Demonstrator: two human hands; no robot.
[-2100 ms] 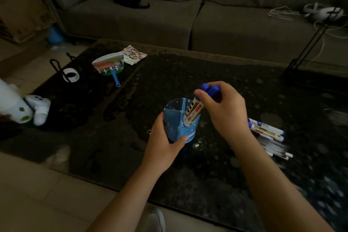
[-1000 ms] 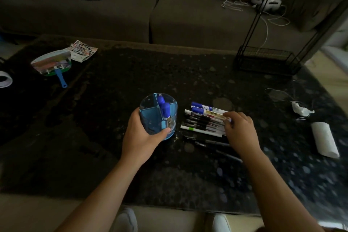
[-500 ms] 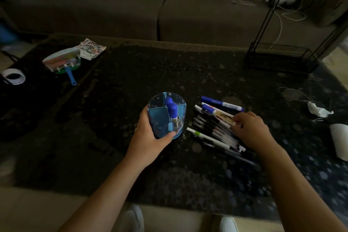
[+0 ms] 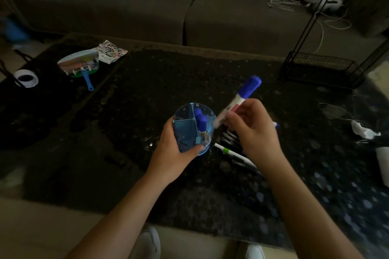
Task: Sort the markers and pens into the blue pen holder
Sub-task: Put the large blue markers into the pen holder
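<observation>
The left hand [image 4: 175, 153] clasps the blue pen holder [image 4: 193, 130] to steady it on the desk [image 4: 147, 94], while the right hand's [image 4: 252, 130] fingers [image 4: 235, 119] pinch a blue-capped marker [image 4: 240, 101] — tail tilted toward the rim, cap up — apparently to drop it beside the two already inside.

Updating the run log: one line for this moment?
left hand: steadies pen holder | right hand: holds blue-capped marker, tilted | two markers inside

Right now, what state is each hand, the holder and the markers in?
left hand: wrapped around blue pen holder, upright on table
right hand: holding blue-capped marker, tilted, cap up
markers in holder: two, caps up
pens on table: loose pile beside the holder, unsorted
</observation>
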